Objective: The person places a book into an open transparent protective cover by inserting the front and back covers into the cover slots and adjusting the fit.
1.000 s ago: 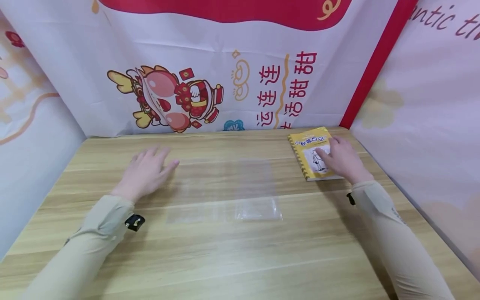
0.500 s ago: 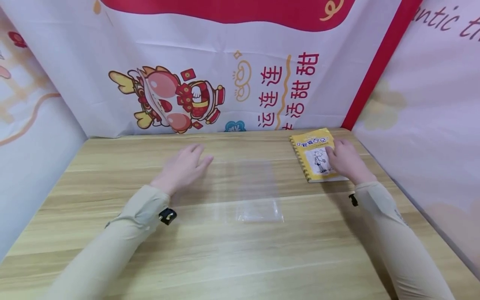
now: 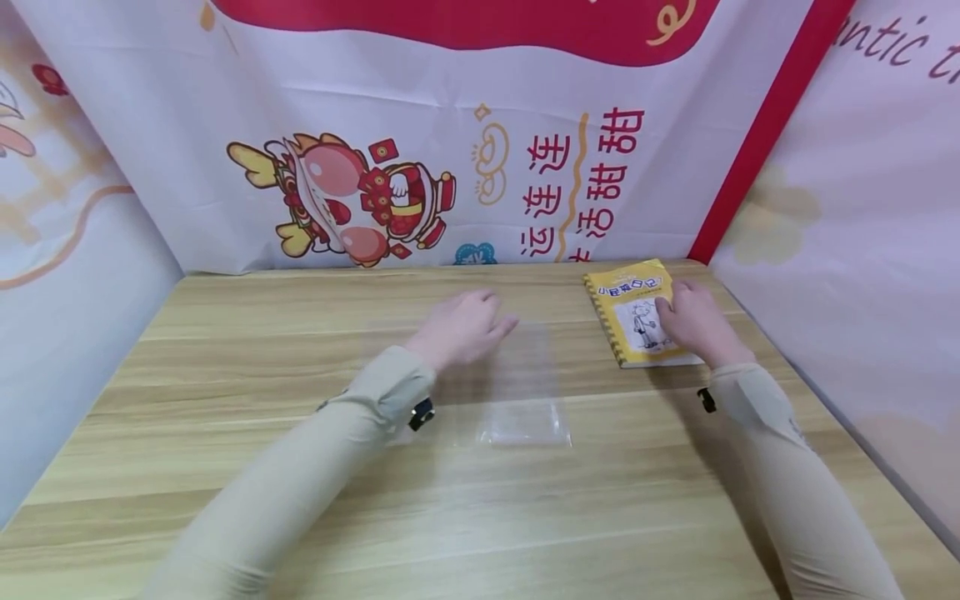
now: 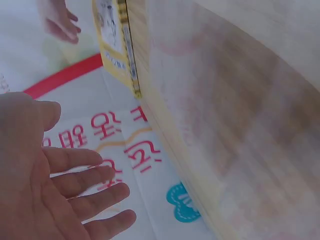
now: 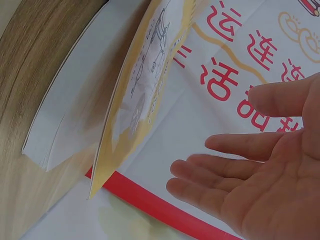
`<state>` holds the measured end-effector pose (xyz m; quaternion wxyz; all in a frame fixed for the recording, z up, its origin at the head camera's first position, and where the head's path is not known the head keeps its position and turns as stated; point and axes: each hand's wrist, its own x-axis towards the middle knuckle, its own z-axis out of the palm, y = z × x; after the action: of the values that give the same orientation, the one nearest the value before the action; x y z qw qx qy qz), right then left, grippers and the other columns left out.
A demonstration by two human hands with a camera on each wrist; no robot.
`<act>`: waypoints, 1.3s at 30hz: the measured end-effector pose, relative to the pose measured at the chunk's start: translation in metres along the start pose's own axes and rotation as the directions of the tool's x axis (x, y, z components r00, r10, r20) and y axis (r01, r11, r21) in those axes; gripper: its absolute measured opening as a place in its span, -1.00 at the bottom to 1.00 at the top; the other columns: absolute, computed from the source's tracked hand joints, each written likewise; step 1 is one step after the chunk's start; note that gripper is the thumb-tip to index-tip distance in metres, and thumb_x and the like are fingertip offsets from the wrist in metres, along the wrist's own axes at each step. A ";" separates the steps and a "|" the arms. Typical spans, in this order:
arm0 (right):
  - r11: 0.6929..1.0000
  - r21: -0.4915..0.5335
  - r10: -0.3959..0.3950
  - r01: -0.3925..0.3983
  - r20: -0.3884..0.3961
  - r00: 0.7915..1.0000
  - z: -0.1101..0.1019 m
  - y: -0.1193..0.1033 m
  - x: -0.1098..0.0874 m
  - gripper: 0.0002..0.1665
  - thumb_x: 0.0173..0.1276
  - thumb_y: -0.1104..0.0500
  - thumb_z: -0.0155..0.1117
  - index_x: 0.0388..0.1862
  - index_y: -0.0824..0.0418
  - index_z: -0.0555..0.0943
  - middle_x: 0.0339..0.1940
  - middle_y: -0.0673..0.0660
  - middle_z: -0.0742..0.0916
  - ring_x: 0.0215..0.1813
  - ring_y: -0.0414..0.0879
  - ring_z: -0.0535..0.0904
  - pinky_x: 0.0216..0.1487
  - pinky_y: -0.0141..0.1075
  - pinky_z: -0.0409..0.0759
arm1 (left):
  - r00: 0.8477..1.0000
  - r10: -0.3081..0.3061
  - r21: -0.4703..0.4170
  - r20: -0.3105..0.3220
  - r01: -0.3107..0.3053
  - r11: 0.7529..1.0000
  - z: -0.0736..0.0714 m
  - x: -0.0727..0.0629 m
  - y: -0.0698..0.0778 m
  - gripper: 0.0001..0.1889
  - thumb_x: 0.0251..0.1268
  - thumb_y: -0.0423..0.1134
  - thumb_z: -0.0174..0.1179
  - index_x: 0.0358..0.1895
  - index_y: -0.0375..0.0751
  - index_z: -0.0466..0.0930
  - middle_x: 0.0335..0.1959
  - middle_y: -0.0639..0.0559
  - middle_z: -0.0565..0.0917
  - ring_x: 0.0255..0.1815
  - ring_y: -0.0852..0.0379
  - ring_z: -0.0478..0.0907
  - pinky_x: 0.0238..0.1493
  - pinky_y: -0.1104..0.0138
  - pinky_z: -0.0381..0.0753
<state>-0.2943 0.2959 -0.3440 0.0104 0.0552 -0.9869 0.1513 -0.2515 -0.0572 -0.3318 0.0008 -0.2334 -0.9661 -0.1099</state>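
Observation:
A clear plastic sheet (image 3: 525,421), perhaps a book cover, lies flat mid-table, with a visible crease or edge near its front. Over its far part reaches my left hand (image 3: 463,329), fingers loosely extended and holding nothing; the left wrist view shows its palm (image 4: 45,175) apart from the tabletop. To the right is a yellow spiral-look comic book (image 3: 637,321) with a cartoon figure on its front. My right hand (image 3: 697,321) hovers at the book's right edge. In the right wrist view the cover (image 5: 135,95) stands lifted off the white pages (image 5: 65,100), and the fingers are relaxed, apart from it.
The wooden table (image 3: 480,517) meets a printed white cloth (image 3: 375,75) along its back edge. Another cloth wall (image 3: 847,275) runs along the right side, near the book. On the left hangs a further printed cloth (image 3: 82,217).
My left hand has swept right, from the sheet's left side to above its middle. The right hand stays by the book, having shifted only slightly.

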 end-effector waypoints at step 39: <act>0.988 0.091 0.100 -0.127 0.256 0.962 -0.003 0.031 0.015 -0.38 0.50 -0.11 -0.02 -0.07 0.52 0.44 -0.33 0.31 0.57 -0.31 0.10 0.47 -0.33 -0.13 0.48 | 0.963 -0.168 0.022 0.210 0.167 0.986 0.063 0.089 0.127 -0.69 0.42 -0.11 0.05 0.12 -0.01 0.63 -0.02 0.00 0.64 -0.17 0.05 0.54 -0.19 0.22 0.58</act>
<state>-0.3122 0.3244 -0.3495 -0.1261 0.0178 -0.9723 0.1959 -0.2705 0.1066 -0.3617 -0.1108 -0.1615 -0.9772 -0.0820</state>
